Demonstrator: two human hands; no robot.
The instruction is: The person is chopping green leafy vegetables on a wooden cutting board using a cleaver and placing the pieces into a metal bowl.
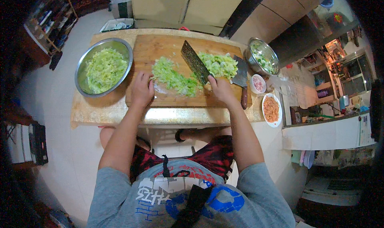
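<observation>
My right hand (221, 88) grips a cleaver (193, 58), its dark, food-flecked blade tilted up and away to the left over a wooden cutting board (162, 43). Beneath and left of the blade spreads finely chopped pale-green cabbage (177, 79). A coarser pile of cut cabbage (220, 64) lies right of the blade. My left hand (142, 88) rests at the board's left side, beside the fine heap, with nothing visible in it. A second cleaver (241, 73) with a wooden handle lies flat along the board's right edge.
Left of the board stands a steel bowl (78, 78) of chopped cabbage. On the right are another steel bowl (250, 60) holding greens, a small white bowl (258, 91) of pinkish pieces, and a white plate (279, 120) of orange-brown food near the table's corner.
</observation>
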